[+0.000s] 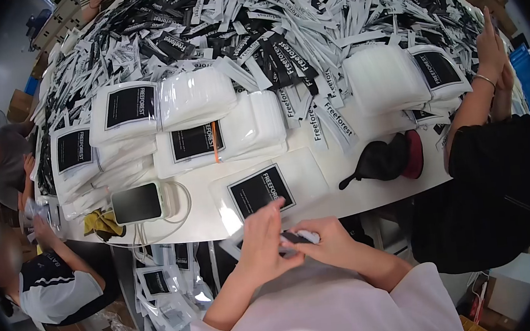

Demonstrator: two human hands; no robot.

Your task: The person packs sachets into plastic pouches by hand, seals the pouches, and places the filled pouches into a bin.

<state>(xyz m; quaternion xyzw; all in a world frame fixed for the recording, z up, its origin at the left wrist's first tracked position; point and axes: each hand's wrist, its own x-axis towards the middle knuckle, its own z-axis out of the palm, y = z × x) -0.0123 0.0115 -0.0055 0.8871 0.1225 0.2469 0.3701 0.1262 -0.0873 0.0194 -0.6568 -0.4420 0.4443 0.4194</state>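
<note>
My right hand [331,243] is closed around a small bundle of slim black and white packets [302,236] in front of my chest. Just left of it, my left hand [260,239] has its fingers stretched upward and its thumb apart, near the bundle's end; the fingertips are slightly blurred. Behind that hand, the edge of a clear bag [231,244] shows at the table's front edge; whether the hand touches it I cannot tell. Ahead on the white table lies a flat clear bag with a black FREEFOREST label [261,190].
Stacks of labelled bags [198,98] stand mid-table, with more bags [384,80] to the right. Behind them is a heap of black and white packets [301,15]. A phone [136,204] with a cable and a black pouch [379,159] lie near the front. Filled bags [161,281] sit in a bin below. People work on both sides.
</note>
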